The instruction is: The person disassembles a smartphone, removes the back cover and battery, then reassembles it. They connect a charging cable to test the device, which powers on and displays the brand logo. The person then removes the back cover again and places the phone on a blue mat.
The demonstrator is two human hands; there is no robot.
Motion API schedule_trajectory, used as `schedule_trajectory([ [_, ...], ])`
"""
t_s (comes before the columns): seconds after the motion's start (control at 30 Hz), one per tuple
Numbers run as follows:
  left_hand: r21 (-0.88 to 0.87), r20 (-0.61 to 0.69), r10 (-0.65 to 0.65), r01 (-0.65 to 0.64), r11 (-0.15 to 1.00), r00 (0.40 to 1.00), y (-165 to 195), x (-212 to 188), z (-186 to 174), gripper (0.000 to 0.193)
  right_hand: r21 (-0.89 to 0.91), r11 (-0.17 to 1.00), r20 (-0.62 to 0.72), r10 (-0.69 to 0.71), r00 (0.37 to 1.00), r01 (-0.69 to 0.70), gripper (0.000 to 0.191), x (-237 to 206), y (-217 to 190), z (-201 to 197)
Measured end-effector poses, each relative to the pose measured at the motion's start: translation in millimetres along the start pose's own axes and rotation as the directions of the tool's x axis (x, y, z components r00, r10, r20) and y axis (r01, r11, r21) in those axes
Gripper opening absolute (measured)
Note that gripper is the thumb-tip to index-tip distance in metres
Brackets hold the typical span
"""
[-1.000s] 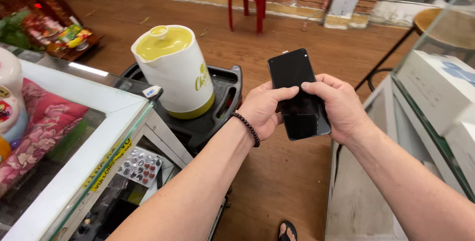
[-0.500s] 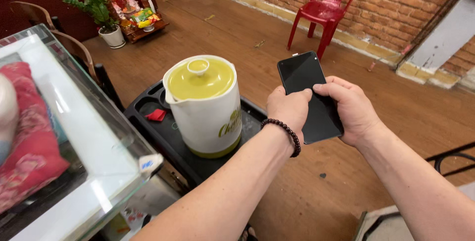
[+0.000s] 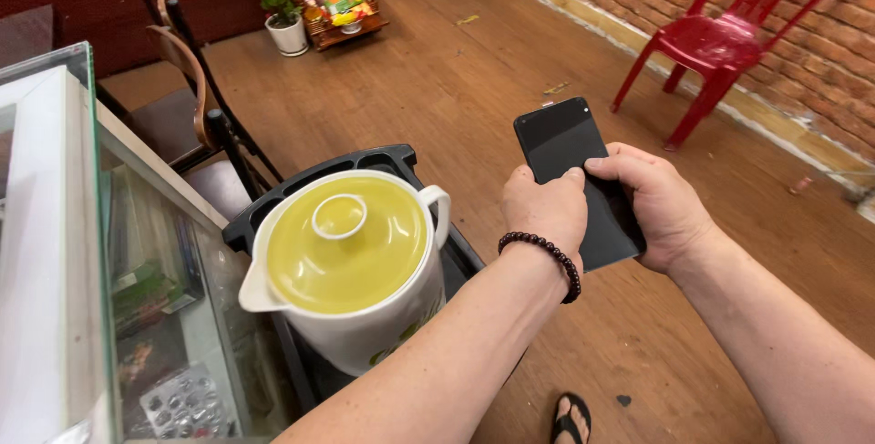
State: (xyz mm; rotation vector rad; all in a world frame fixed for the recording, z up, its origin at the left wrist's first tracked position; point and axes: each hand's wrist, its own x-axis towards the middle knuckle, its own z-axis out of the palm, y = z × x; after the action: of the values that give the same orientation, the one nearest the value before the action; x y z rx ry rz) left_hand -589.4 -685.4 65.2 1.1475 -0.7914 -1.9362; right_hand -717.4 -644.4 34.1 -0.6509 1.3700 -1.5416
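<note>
Holding: both hands grip a flat black glass-fronted smartphone (image 3: pixel 576 180) in the air above the brown wooden floor (image 3: pixel 474 70).
Left hand (image 3: pixel 545 209): closed on the lower left edge, thumb on the screen; dark bead bracelet (image 3: pixel 545 252) at the wrist.
Right hand (image 3: pixel 654 202): wrapped around the right side and back.
Handling: probably light, stiff, smooth and slippery, fragile at the glass; best taken by the long edges.
Near: white plastic kettle with yellow lid (image 3: pixel 344 266) on a black tray (image 3: pixel 365 166), beside the glass desk (image 3: pixel 55 252).

We have one head-worn view, looking steeply down and close over our forearms toward the brown wooden floor (image 3: pixel 437 88).
</note>
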Motion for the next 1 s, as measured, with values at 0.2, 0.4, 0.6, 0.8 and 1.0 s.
schedule_trajectory([
  [0.2, -0.219, -0.006, -0.045, 0.043, 0.975, 0.999, 13.3, 76.1, 2.9, 0.02, -0.008, 0.999, 0.191, 0.041, 0.981, -0.041, 0.01, 84.5, -14.5, 5.8],
  [0.4, -0.25, 0.157, 0.063, -0.022, 0.968, 0.986, 33.8, 149.3, 5.2, 0.022, -0.094, 0.995, 0.28, 0.055, 0.959, -0.029, 0.007, 153.7, -43.1, -1.3],
  [0.6, -0.221, 0.158, 0.063, -0.027, 0.975, 0.985, 42.8, 209.3, 28.7, 0.024, -0.051, 0.997, 0.321, 0.064, 0.945, -0.051, 0.009, 211.8, -51.1, -13.5],
  [0.8, -0.225, 0.146, 0.015, 0.019, 0.974, 0.989, 73.4, 288.3, 48.6, 0.029, -0.086, 0.995, 0.273, 0.076, 0.959, -0.054, 0.011, 284.5, -63.7, -5.7],
  [1.0, -0.167, 0.163, 0.052, -0.024, 0.986, 0.985, 141.4, 392.9, 81.9, 0.031, -0.111, 0.991, 0.342, 0.11, 0.933, -0.076, 0.015, 401.1, -104.4, -0.1],
])
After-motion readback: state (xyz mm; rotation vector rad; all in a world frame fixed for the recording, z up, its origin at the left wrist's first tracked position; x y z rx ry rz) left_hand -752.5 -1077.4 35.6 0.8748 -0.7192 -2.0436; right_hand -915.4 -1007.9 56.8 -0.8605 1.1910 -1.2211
